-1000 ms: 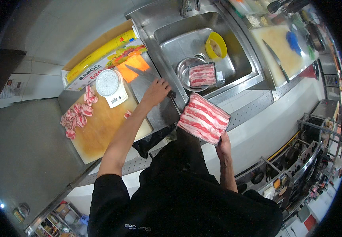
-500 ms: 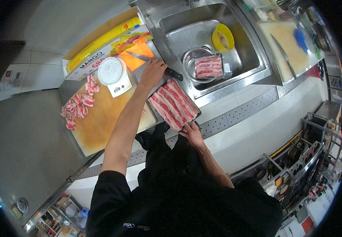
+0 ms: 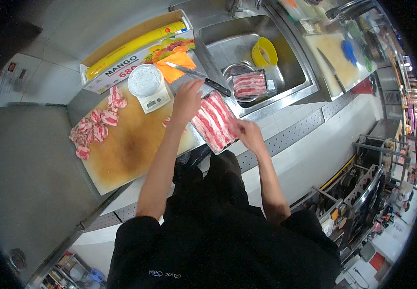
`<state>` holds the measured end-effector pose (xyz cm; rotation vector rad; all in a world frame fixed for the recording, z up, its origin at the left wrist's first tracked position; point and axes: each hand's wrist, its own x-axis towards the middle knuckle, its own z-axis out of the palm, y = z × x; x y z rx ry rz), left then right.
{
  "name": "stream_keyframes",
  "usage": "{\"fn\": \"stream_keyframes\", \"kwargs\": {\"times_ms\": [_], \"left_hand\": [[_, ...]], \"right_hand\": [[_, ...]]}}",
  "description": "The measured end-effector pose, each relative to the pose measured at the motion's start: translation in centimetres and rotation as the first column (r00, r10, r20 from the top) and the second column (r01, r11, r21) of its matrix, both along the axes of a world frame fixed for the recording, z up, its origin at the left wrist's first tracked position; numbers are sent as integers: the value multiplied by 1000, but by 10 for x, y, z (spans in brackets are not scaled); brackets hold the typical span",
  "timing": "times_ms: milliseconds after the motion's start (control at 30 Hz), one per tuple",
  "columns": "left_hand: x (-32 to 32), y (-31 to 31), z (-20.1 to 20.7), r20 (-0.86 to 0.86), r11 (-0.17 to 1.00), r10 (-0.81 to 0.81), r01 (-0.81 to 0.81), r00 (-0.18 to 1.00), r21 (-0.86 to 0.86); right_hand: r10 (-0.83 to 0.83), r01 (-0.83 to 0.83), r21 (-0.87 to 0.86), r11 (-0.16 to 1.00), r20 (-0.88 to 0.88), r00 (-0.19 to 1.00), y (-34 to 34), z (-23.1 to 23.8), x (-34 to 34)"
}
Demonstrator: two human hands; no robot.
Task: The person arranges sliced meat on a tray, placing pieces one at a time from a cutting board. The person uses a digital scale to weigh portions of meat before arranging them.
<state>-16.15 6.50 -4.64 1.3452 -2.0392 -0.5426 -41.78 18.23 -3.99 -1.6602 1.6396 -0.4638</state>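
Observation:
A black tray of sliced streaky pork belly (image 3: 214, 123) lies at the counter's front edge, between my two hands. Over its upper left side is my left hand (image 3: 188, 100), fingers curled together; anything they pinch is too small to make out. My right hand (image 3: 249, 134) is at the tray's right edge with its fingertips drawn together, slightly blurred. Just beyond the tray rests a knife (image 3: 203, 79) with a black handle, its blade reaching over an orange cloth (image 3: 175, 66). Neither hand touches the knife.
A cutting board (image 3: 131, 149) with a pile of pork pieces (image 3: 93, 129) and a white scale (image 3: 154, 100) lies left. Behind stands a carton (image 3: 136, 67) with a yellow roll. The sink (image 3: 290, 58) holds a yellow bowl (image 3: 264, 52) and another meat tray (image 3: 250, 84).
My left hand has left the knife handle and come toward me to the tray's upper left side. My right hand has moved from the tray's near edge up to its right edge.

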Motion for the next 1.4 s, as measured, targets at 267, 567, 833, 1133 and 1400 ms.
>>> {"fn": "stream_keyframes", "kwargs": {"times_ms": [267, 567, 833, 1133, 1400], "left_hand": [[9, 155, -6, -86, 915, 252, -209, 964, 345], [-61, 133, -37, 388, 942, 154, -253, 909, 220], [-68, 135, -48, 429, 917, 258, -360, 866, 174], [-57, 133, -7, 84, 841, 360, -362, 929, 401], [-34, 131, -36, 134, 870, 256, -289, 957, 399]], "right_hand": [[501, -588, -75, 805, -444, 743, -135, -31, 56], [635, -695, -202, 690, -293, 715, -145, -28, 46], [671, -702, -56, 710, -246, 699, -157, -22, 51], [507, -525, -489, 696, -182, 842, -103, -18, 38], [137, -167, 22, 986, 472, 871, -71, -22, 6]]}}
